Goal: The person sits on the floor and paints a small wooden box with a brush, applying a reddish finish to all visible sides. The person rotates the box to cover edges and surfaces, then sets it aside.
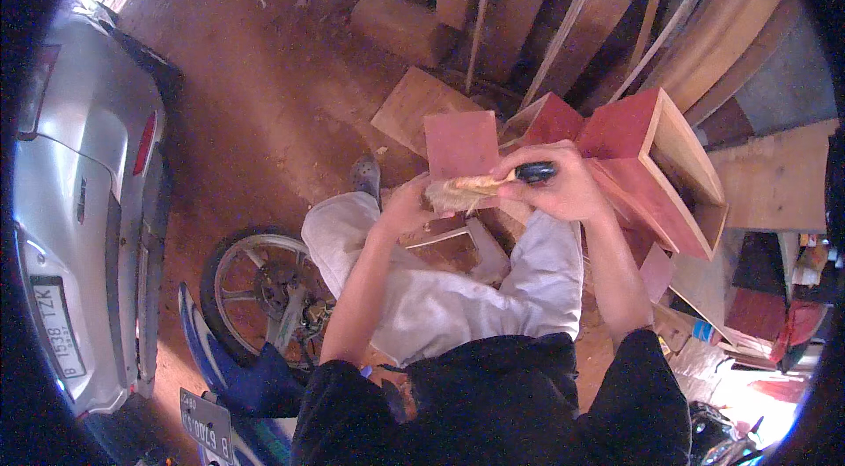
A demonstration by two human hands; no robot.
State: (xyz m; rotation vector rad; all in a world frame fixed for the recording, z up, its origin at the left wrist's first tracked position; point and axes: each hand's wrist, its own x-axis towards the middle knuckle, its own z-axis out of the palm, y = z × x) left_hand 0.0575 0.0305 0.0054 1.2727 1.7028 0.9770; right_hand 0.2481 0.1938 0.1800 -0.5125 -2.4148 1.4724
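My right hand (pixel 561 179) grips a paintbrush (pixel 485 183) by its black handle, with the bristles pointing left. Those pale, worn bristles (pixel 441 195) lie across the near end of a flat reddish board (pixel 461 141). At that end, my left hand (pixel 409 205) holds the board by its lower left corner; its fingertips show just below the bristles, and the thumb is partly hidden. Both hands are above my lap, between my knees. Under them is a pale, open-topped container or frame (pixel 455 245), its contents hard to make out.
Reddish wooden boxes (pixel 620 129) stand close to my right forearm. A bare wooden panel (pixel 422 106) lies beyond the board. Long planks (pixel 548 10) lean at the back. Left of me are a motorcycle wheel (pixel 261 288) and a silver car (pixel 86 189).
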